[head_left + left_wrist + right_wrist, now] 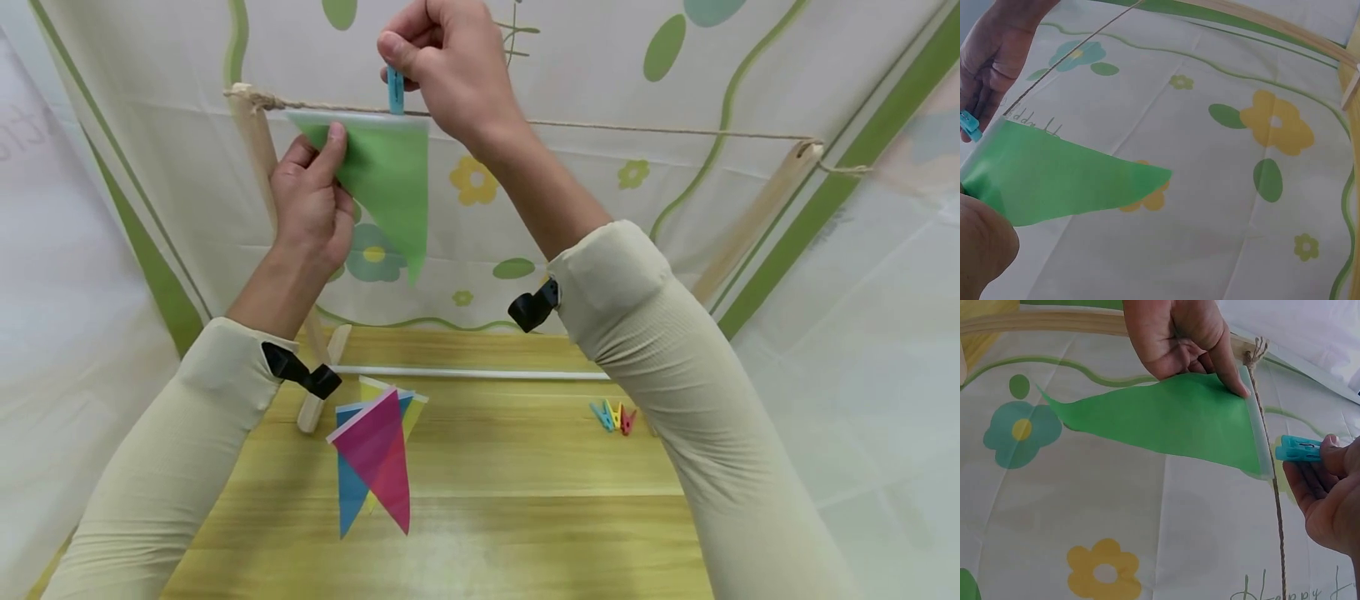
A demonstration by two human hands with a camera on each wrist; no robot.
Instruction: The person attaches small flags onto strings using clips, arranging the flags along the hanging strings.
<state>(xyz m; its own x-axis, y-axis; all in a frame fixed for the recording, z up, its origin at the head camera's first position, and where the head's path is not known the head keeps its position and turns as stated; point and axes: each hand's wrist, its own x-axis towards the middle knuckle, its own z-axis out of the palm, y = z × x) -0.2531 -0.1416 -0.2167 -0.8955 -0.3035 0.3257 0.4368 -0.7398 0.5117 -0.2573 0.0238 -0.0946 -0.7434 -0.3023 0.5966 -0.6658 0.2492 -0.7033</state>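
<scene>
1. A flowered curtain [570, 192] is hanging behind your work.
2. The wooden surface [517, 467] is stretching below your arms.
3. Two wooden posts are standing at either side, the left post [255, 137] near your left hand, the right post [757, 217] well apart from both hands.
4. A string [660, 129] is running between their tops.
5. A white rod [472, 372] is lying low, across the far part of the surface.
6. The green flag [393, 179] is pointing downward, its white top edge running along the string near the left post.
7. A pink flag [375, 446], a blue flag [350, 492] and a yellow flag [412, 412] are overlapping on the surface, the pink one uppermost.
8. Your left hand [313, 193] is pinching the green flag near its upper left corner, thumb in front.
9. Your right hand [457, 71] is pinching a light-blue clothespin [396, 90].
10. That clothespin is sitting just beside the string and the flag's top edge; you cannot tell whether it is touching either.
11. Three clothespins [616, 415], blue, yellow and red, are lying together on the surface, towards the right.
</scene>
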